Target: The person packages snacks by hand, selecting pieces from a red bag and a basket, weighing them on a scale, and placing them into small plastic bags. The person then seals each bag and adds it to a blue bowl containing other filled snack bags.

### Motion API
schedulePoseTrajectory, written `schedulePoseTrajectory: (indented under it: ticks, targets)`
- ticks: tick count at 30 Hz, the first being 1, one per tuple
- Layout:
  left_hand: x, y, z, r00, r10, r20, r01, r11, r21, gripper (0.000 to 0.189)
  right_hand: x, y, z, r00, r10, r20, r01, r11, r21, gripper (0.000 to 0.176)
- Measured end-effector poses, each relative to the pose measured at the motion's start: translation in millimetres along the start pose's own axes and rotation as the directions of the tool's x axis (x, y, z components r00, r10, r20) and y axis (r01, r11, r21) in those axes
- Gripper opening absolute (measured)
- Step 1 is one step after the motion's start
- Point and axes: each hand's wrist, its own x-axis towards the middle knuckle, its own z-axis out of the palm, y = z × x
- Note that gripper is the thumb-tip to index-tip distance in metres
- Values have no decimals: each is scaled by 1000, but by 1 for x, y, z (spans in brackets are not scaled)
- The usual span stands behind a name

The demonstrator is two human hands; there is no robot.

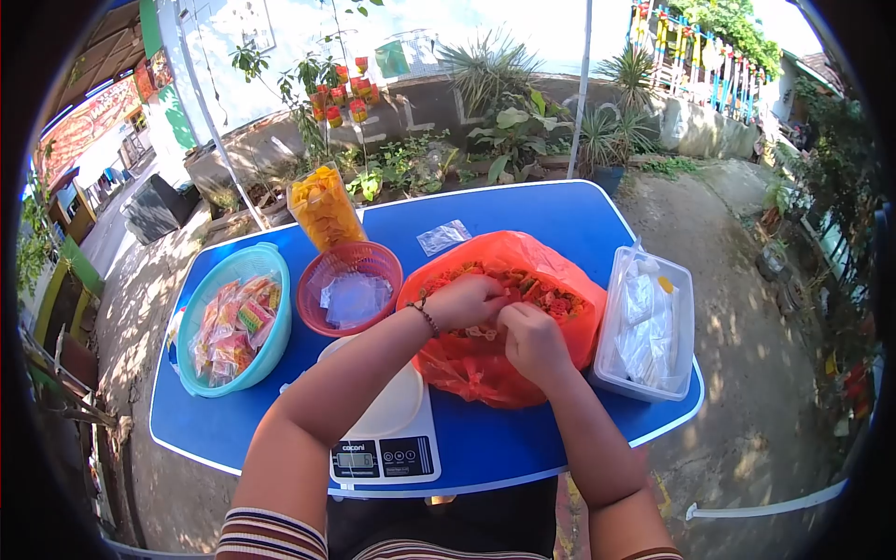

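Note:
A large red plastic bag [485, 373] stands rolled open on the blue table, full of small red, orange and green snack pieces [563, 303]. Over its opening, my left hand [467, 301] has its fingers curled down among the pieces. Close beside it is my right hand [532, 338], fingers bent and pinched together, nearly meeting the left fingertips. Whatever lies between the fingers is too small or hidden to make out. Partly behind my left forearm, a white kitchen scale [422, 446] carries a pale round bowl [392, 408].
A turquoise basket [189, 359] of filled snack packets stands at the left. Beside it, a red basket [306, 313] holds clear small bags. Behind is a tub of yellow chips [325, 207]. One clear bag [443, 237] lies flat. A plastic box [611, 369] with clear bags sits right.

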Motion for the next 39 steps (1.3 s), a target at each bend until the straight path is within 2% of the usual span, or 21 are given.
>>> schedulePoseTrajectory:
  ticks: [2, 4, 5, 8, 11, 14, 17, 20, 23, 26, 27, 29, 30, 31, 32, 34, 35, 38, 39]
  targets:
    - [-3, -9, -2, 992, 115, -48, -100, 962, 252, 30, 2, 3, -2, 992, 68, -102, -72, 997, -31, 13]
    - [-8, -11, -3, 986, 144, -86, -112, 947, 302, 27, 2, 13, 1, 970, 138, -202, -149, 988, -41, 17]
    - [-11, -12, -3, 982, 158, -106, -116, 939, 324, 25, 1, 16, 1, 959, 182, -215, -198, 979, -54, 23]
    - [-18, -13, -5, 988, 118, -96, -85, 951, 296, 21, 1, 25, 1, 940, 259, -224, -285, 954, -96, 26]
    - [-19, -21, -1, 976, 170, -139, -121, 945, 304, 20, 2, 24, 1, 936, 305, -177, -331, 932, -147, 25]
    - [-21, -16, 2, 981, 104, -162, -50, 952, 303, 21, 2, 22, 0, 927, 357, -110, -374, 891, -256, 22]
    - [-22, -14, 12, 966, 116, -230, -16, 918, 397, 21, 2, 7, -14, 905, 425, -5, -386, 818, -427, 22]
    - [-35, 8, 16, 931, 281, -232, -85, 787, 612, 24, 2, -12, -36, 861, 508, 17, -414, 720, -558, 22]
    - [-28, 11, 34, 848, 455, -271, -309, 841, 445, 32, 2, -17, -44, 851, 525, 14, -426, 707, -564, 23]
    - [-29, 17, 44, 876, 478, -59, -389, 774, 499, 41, 5, -24, -47, 804, 587, 92, -411, 662, -627, 23]
    - [-30, 19, 46, 901, 425, -86, -337, 811, 478, 42, 4, -22, -47, 823, 561, 87, -388, 667, -636, 23]
    - [-21, 14, 36, 910, 403, -98, -279, 769, 575, 41, 0, -18, -44, 859, 507, 79, -338, 675, -656, 23]
    - [-17, 10, 28, 915, 390, -103, -248, 744, 620, 41, 2, -20, -45, 844, 528, 95, -352, 677, -646, 23]
    - [-17, 3, 17, 880, 456, -131, -234, 658, 716, 37, 4, -24, -46, 827, 551, 112, -367, 681, -634, 23]
    - [-16, -1, 8, 902, 401, -158, -186, 692, 698, 37, 5, -25, -46, 810, 571, 132, -381, 685, -621, 23]
    - [-17, -5, -7, 936, 283, -210, -79, 749, 658, 37, -1, -9, -39, 944, 298, 141, -192, 844, -502, 25]
    - [-17, -10, -9, 927, 311, -209, -71, 693, 717, 38, -4, -4, -36, 980, 150, 127, -80, 895, -440, 26]
    - [-23, -9, 2, 855, 465, -227, -188, 688, 701, 36, -1, -10, -32, 877, 283, 389, -178, 942, -283, 27]
    - [-27, -5, 8, 877, 441, -192, -225, 728, 647, 36, -2, -10, -31, 877, 318, 360, -193, 920, -341, 30]
